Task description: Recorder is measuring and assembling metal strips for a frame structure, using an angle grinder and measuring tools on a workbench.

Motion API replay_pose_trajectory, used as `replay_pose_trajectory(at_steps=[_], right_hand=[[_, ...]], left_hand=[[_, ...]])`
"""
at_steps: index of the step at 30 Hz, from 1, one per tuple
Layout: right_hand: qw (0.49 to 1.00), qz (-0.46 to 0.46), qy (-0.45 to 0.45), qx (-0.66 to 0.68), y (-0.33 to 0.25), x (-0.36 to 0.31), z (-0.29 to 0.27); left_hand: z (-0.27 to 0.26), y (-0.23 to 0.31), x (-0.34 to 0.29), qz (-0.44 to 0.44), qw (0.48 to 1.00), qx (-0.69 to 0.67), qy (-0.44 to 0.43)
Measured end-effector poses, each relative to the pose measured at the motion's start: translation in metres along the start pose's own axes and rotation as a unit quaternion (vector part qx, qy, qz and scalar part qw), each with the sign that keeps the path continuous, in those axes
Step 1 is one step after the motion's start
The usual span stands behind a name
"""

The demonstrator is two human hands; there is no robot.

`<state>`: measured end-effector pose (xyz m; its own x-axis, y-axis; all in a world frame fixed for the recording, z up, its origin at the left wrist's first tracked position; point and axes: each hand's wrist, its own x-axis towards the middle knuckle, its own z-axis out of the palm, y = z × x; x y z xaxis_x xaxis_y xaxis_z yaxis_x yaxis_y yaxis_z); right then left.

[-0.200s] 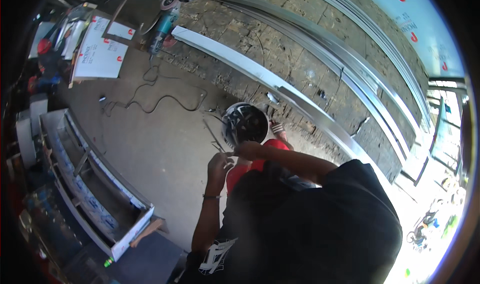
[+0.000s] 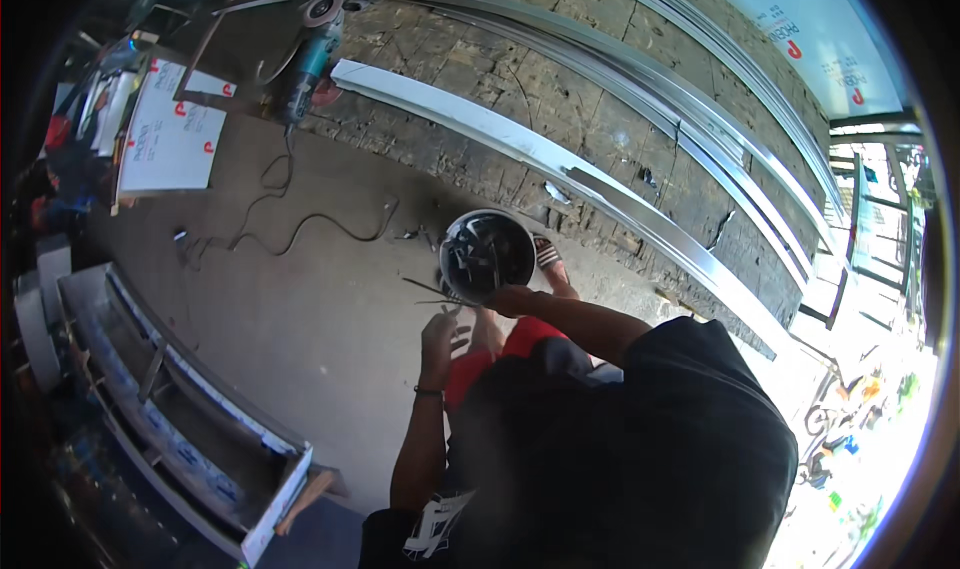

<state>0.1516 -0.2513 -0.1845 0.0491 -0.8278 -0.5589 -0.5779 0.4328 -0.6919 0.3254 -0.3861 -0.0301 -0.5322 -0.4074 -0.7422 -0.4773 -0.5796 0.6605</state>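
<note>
Over the near rim of a round bucket (image 2: pixel 447 259), my right hand (image 2: pixel 512 301) is closed, its fingers mostly hidden from above. A narrow strip shows in the bucket just beyond it, but I cannot make out whether the hand grips it. Dark scrap pieces (image 2: pixel 470 247) lie inside the bucket. My left hand (image 2: pixel 437 337) is closed just short of the bucket, to its left. Thin dark strips (image 2: pixel 425 288) stick out beyond its fingertips, toward the far left. The bucket stands on the floor between my feet and the workbench.
A worn wooden workbench (image 2: pixel 470 44) carries a white metal channel (image 2: pixel 430 99), long metal profiles (image 2: pixel 700 149) and an angle grinder (image 2: pixel 312 59). The grinder's cord (image 2: pixel 290 239) trails across the floor. A long metal frame (image 2: pixel 150 379) stands at left, near a white panel (image 2: pixel 175 139).
My right hand has moved away from my left hand, to the right onto the bucket's near rim. The thin strips by my left hand have swung flatter. The whole view has shifted slightly.
</note>
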Motion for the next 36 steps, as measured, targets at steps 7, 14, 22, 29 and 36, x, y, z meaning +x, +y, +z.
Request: replay_pose_trajectory(at_steps=[7,14,22,29,36], right_hand=[[0.972,0.236,-0.007,-0.007,-0.026,0.049,0.006],[0.926,0.349,0.128,0.069,0.051,0.087,0.082],[0.933,0.297,0.188,0.073,0.058,0.085,0.057],[0.941,0.034,0.309,0.135,-0.065,-0.020,-0.061],[0.839,-0.027,0.543,-0.033,-0.067,-0.172,-0.209]], left_hand=[[-0.110,-0.016,-0.026,-0.005,0.997,0.060,0.051],[-0.184,-0.037,-0.070,-0.074,0.985,0.002,0.158],[-0.194,-0.065,-0.088,-0.114,0.978,-0.034,0.171],[-0.121,-0.026,-0.060,0.013,0.990,0.052,0.128],[0.012,0.048,-0.018,0.083,0.991,0.086,0.056]])
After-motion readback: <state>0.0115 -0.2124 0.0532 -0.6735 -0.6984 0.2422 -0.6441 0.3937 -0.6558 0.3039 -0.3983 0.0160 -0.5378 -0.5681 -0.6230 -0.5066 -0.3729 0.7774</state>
